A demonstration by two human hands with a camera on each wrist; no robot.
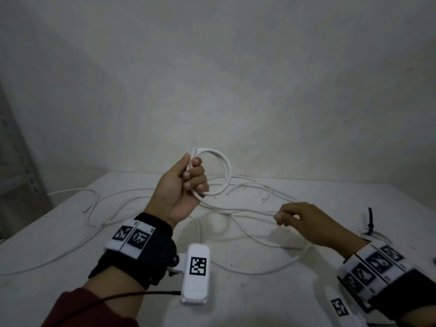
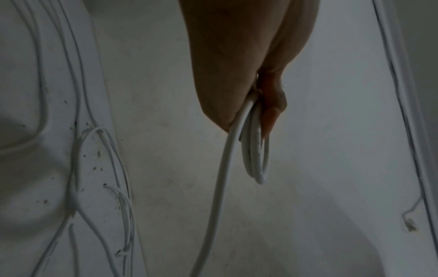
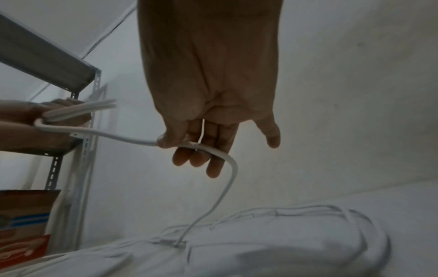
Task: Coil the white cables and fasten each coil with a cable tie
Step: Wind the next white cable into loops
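1. While the left hand (image 1: 182,185) grips a small coil (image 1: 218,172) raised above the table (image 1: 59,244), fingers curled round its gathered loops, the job looks barely begun: this coil counts about three turns and bears no tie.
2. Pinching the same cable (image 3: 118,137) between thumb and fingers, with the little finger held out, the right hand (image 1: 309,224) holds the running length out to the side; from there it drops to the loose cables (image 1: 247,204) on the table.
3. What is left, as I judge it: wind in the rest of this cable, tie it, then coil and tie the others.
4. Count: two hands, one coil under way, one dark tie (image 1: 370,221) at the table's right edge, seemingly round another bundle, though the view there is poor.
5. Several loose ends show among the sprawl; probably three or more cables, tangled beyond a sure count.
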